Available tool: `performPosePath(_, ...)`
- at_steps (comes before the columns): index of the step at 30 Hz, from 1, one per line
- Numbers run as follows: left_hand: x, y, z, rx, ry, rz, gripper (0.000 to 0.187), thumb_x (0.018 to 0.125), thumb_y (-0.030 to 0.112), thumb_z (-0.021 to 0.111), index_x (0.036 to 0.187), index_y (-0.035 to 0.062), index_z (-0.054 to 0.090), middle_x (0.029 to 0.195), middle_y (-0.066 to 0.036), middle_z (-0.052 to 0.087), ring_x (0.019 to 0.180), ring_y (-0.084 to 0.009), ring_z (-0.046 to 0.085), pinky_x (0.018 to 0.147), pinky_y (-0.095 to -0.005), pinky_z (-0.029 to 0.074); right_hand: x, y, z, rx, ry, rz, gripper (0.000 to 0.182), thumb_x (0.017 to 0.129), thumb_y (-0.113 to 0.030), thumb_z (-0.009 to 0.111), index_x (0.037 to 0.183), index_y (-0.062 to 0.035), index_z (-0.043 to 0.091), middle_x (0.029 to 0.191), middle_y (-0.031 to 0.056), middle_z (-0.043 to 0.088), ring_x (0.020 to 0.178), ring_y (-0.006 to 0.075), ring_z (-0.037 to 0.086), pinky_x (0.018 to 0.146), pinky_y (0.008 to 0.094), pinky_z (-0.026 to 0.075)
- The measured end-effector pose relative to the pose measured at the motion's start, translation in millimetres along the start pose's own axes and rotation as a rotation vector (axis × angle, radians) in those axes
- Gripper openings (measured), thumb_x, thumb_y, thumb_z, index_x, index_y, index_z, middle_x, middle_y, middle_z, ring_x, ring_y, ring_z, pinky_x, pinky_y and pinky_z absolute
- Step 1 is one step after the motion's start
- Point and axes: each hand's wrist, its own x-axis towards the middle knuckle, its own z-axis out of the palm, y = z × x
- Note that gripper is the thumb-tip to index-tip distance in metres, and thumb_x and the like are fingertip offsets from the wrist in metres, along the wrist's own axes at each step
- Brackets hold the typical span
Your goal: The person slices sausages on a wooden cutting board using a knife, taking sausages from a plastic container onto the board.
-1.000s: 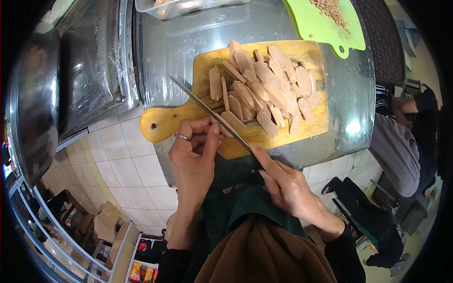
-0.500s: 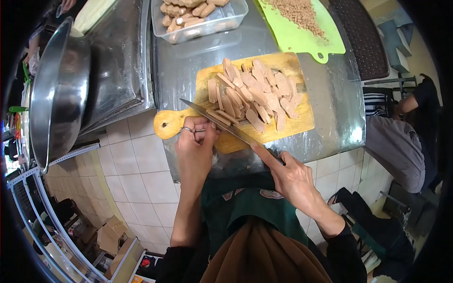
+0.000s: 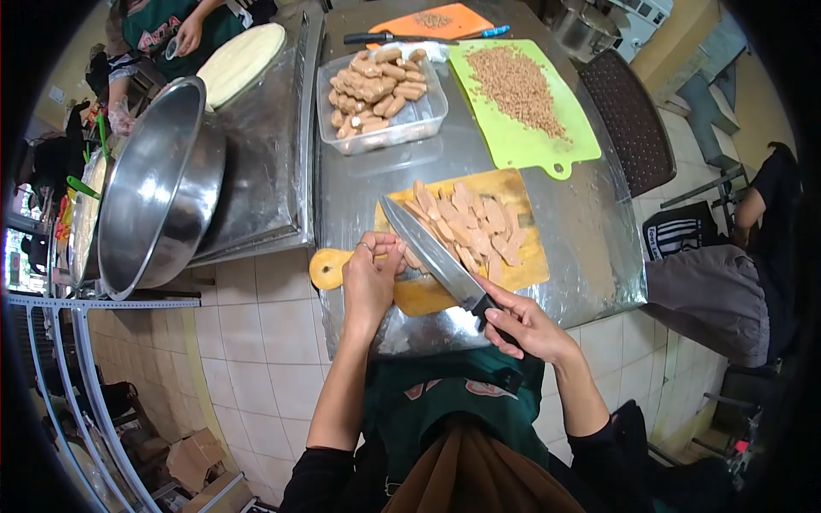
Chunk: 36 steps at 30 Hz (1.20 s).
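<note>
Right hand (image 3: 522, 328) wrapped round the handle of a knife (image 3: 432, 255), blade angled across the left side of the sausage slices (image 3: 479, 229), frame centre, on a wooden board (image 3: 422, 299). Left hand (image 3: 369, 286) bunched beside the blade; can't tell whether it pinches a slice. Risk: a leftward swing could nick it; crowded slices might slide off. Shiny metal table (image 3: 590, 265) beneath; tiled floor (image 3: 286, 329) lower left; another person (image 3: 167, 24) upper left.

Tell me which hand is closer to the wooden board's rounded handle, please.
Left. The left hand is right beside the wooden handle, partly overlapping it in this view. The right hand is farther off to the right, holding the knife.
</note>
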Motion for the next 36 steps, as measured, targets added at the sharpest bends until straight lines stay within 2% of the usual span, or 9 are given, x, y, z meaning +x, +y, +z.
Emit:
performPosePath(8, 18, 35, -23, 0.469, 0.008, 0.032, 0.020, 0.089, 0.018, 0.071, 0.100, 0.0020, 0.067, 0.084, -0.012, 0.071, 0.071, -0.0203, 0.068, 0.065, -0.0353, 0.052, -7, -2, -18, 0.056, 0.083, -0.088, 0.059, 0.105, -0.017, 0.047, 0.158, -0.0172, 0.021, 0.072, 0.0024, 0.052, 0.049, 0.0058, 0.041, 0.044, 0.0193, 0.036)
performPosePath(15, 131, 82, -11, 0.542, 0.006, 0.455, 0.018, 0.091, 0.016, 0.066, 0.101, 0.0013, 0.068, 0.089, -0.018, 0.071, 0.081, -0.0287, 0.071, 0.073, -0.0393, 0.054, -11, -1, -23, 0.039, 0.126, -0.123, 0.059, 0.105, -0.015, 0.047, 0.158, -0.0165, 0.022, 0.070, 0.0019, 0.052, 0.048, 0.0056, 0.040, 0.045, 0.0194, 0.036)
performPosePath(17, 178, 89, 2, 0.656, -0.163, 0.583, 0.018, 0.090, 0.010, 0.068, 0.105, 0.0016, 0.069, 0.092, -0.011, 0.073, 0.085, -0.0209, 0.070, 0.076, -0.0331, 0.055, -12, 0, -21, 0.022, 0.131, -0.152, 0.058, 0.105, -0.014, 0.046, 0.158, -0.0162, 0.023, 0.069, 0.0019, 0.052, 0.048, 0.0056, 0.040, 0.045, 0.0195, 0.036)
performPosePath(19, 235, 81, 19, 0.783, -0.454, 0.487, 0.018, 0.085, 0.006, 0.071, 0.102, 0.0038, 0.071, 0.091, -0.010, 0.073, 0.085, -0.0209, 0.070, 0.074, -0.0332, 0.054, -17, -1, -16, 0.025, 0.188, -0.140, 0.058, 0.104, -0.011, 0.046, 0.158, -0.0157, 0.024, 0.068, 0.0014, 0.051, 0.049, 0.0050, 0.039, 0.045, 0.0197, 0.036)
performPosePath(22, 274, 84, 43, 0.981, -0.715, 0.208, 0.019, 0.087, 0.015, 0.056, 0.090, 0.0058, 0.073, 0.089, -0.014, 0.071, 0.076, -0.0266, 0.066, 0.069, -0.0391, 0.051, -25, -1, -11, 0.033, 0.253, -0.141, 0.058, 0.104, -0.006, 0.045, 0.157, -0.0149, 0.026, 0.066, -0.0006, 0.048, 0.049, 0.0040, 0.037, 0.045, 0.0199, 0.035)
performPosePath(28, 296, 74, 60, 1.090, -0.707, -0.045, 0.024, 0.083, 0.027, 0.053, 0.082, 0.0138, 0.074, 0.090, -0.013, 0.070, 0.076, -0.0260, 0.064, 0.067, -0.0438, 0.049, -40, 6, -7, -0.003, 0.314, -0.146, 0.057, 0.103, -0.005, 0.046, 0.156, -0.0158, 0.029, 0.068, -0.0013, 0.049, 0.052, 0.0042, 0.039, 0.047, 0.0196, 0.036)
performPosePath(33, 270, 101, 52, 1.382, -0.725, 0.239, 0.026, 0.082, 0.014, 0.072, 0.107, 0.0087, 0.072, 0.098, -0.011, 0.073, 0.092, -0.0231, 0.068, 0.077, -0.0366, 0.052, -43, 9, 7, -0.230, 0.351, -0.174, 0.058, 0.102, -0.007, 0.048, 0.156, -0.0162, 0.030, 0.069, -0.0022, 0.048, 0.062, 0.0057, 0.046, 0.057, 0.0217, 0.043)
performPosePath(34, 274, 96, 45, 1.317, -0.711, 0.272, 0.025, 0.083, 0.021, 0.073, 0.101, 0.0039, 0.071, 0.093, -0.012, 0.073, 0.088, -0.0209, 0.068, 0.078, -0.0351, 0.052, -45, 4, 12, -0.262, 0.327, -0.129, 0.056, 0.101, -0.008, 0.049, 0.155, -0.0139, 0.033, 0.078, 0.0034, 0.059, 0.069, 0.0090, 0.052, 0.064, 0.0261, 0.048)
performPosePath(36, 264, 103, 28, 1.132, -0.592, 0.340, 0.025, 0.084, 0.022, 0.073, 0.097, 0.0014, 0.070, 0.090, -0.012, 0.072, 0.083, -0.0201, 0.067, 0.077, -0.0342, 0.053, -43, 11, 22, -0.409, 0.287, -0.225, 0.059, 0.100, -0.006, 0.050, 0.155, -0.0124, 0.031, 0.084, 0.0041, 0.061, 0.071, 0.0096, 0.052, 0.067, 0.0245, 0.048)
